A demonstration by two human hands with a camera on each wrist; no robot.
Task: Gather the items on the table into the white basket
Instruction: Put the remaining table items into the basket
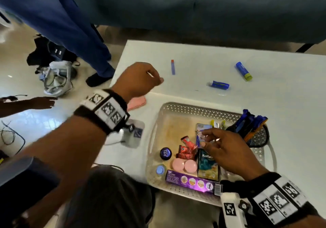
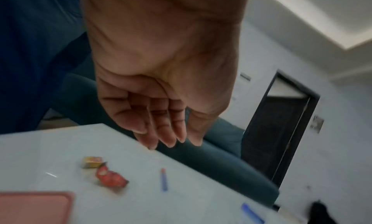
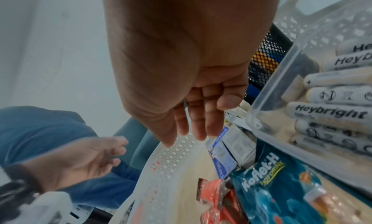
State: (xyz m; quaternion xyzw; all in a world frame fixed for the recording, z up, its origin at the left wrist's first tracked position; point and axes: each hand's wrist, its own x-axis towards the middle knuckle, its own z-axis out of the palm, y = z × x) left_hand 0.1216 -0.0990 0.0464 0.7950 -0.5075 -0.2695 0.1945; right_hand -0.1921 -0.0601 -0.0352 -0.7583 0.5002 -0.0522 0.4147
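The white basket (image 1: 194, 108) stands at the near edge of the white table (image 1: 282, 104). It holds red wrappers (image 1: 187, 150), a teal Koflet packet (image 3: 267, 179), a purple box (image 1: 192, 183), a clear box of batteries (image 3: 332, 100) and a black mesh holder (image 1: 257, 136). My right hand (image 1: 210, 139) hovers over these with straight fingers (image 3: 198, 128) and holds nothing. My left hand (image 1: 155, 79) hangs above the table's left part, loosely curled and empty. Below it lie a small yellow box (image 2: 91, 162), a red wrapper (image 2: 110, 178) and a blue pen (image 1: 173, 67).
A glue stick (image 1: 243, 71) and a small blue tube (image 1: 219, 85) lie farther back on the table, a pink case (image 1: 136, 102) at its left edge. A person in blue trousers (image 1: 70, 25) stands at the left, near a bag (image 1: 56, 79). A teal sofa (image 1: 194, 7) runs behind.
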